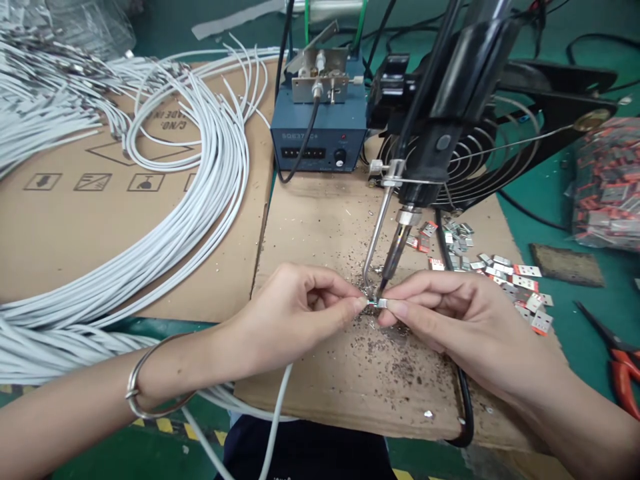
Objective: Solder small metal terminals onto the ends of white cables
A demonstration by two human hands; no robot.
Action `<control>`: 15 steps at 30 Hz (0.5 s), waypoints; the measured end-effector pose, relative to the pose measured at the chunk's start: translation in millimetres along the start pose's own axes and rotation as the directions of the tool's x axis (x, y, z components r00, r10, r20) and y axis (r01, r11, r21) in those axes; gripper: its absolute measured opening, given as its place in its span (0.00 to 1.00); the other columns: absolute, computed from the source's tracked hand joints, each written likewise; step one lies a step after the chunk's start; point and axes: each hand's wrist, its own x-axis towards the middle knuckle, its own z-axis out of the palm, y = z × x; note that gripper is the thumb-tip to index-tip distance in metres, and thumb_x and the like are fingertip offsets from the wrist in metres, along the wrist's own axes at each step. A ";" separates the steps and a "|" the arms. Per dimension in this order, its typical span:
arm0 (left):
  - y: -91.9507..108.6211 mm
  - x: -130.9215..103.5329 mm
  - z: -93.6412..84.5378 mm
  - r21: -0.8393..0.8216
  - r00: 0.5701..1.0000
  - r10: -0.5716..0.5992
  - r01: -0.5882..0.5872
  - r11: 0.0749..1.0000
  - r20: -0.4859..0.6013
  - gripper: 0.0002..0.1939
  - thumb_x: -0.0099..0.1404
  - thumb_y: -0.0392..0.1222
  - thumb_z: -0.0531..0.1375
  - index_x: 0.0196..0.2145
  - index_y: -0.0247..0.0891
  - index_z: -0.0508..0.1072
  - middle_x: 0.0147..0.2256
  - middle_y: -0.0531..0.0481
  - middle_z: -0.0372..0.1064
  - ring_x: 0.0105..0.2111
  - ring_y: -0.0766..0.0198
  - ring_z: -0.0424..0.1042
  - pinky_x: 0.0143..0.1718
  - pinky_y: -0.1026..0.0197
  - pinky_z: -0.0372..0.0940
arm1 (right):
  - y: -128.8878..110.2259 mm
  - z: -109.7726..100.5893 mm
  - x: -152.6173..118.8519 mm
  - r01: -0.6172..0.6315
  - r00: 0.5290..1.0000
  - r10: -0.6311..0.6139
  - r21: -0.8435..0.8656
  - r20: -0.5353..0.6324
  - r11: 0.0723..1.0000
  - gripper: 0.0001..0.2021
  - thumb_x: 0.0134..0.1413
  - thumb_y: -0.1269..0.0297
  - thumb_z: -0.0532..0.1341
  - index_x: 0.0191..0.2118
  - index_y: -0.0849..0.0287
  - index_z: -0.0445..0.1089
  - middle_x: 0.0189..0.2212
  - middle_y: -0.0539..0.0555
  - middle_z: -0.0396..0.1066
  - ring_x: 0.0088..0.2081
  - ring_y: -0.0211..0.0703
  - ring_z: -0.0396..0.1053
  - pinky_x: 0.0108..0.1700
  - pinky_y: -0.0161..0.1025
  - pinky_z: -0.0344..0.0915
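Between thumb and fingertips, my left hand (310,313) pinches the end of a white cable (277,417), whose length hangs down below the wrist. My right hand (445,307) is closed on a small metal USB connector (383,303). Cable end and connector meet right under the tip of a soldering iron (397,247) mounted on a stand. A thin bent solder feed tube (377,233) comes down just left of the iron's tip. The fingertips partly cover the joint, so whether the wires touch the connector's contacts I cannot tell.
A blue solder feeder box (320,133) stands behind, beside a black fan (480,147). Bundled white cables (220,173) cover the left cardboard. Loose USB connectors (525,283), a brown pad (567,265), red-handled pliers (623,373) and a bag of connectors (607,187) lie right. Solder crumbs dot the cardboard (320,400).
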 end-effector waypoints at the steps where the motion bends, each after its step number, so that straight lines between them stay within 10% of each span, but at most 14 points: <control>1: -0.2 -0.1 0.0 -0.001 1.000 0.003 -0.003 1.000 -0.005 0.07 0.59 0.38 0.59 0.28 0.32 0.76 0.17 0.58 0.61 0.13 0.76 0.55 0.12 0.71 0.54 | 0.5 -0.3 -0.2 0.001 1.000 -0.001 0.003 -0.001 1.000 0.02 0.43 0.68 0.68 0.26 0.56 0.75 0.22 0.52 0.77 0.25 0.40 0.74 0.24 0.30 0.69; 15: -0.4 0.4 -0.8 0.035 1.000 -0.004 0.004 0.999 -0.001 0.08 0.59 0.38 0.60 0.29 0.31 0.75 0.17 0.58 0.62 0.13 0.76 0.56 0.12 0.71 0.54 | -3.0 2.4 -0.6 0.002 0.999 -0.005 -0.069 -0.035 0.998 0.01 0.43 0.67 0.67 0.25 0.57 0.75 0.22 0.52 0.77 0.25 0.39 0.74 0.26 0.30 0.69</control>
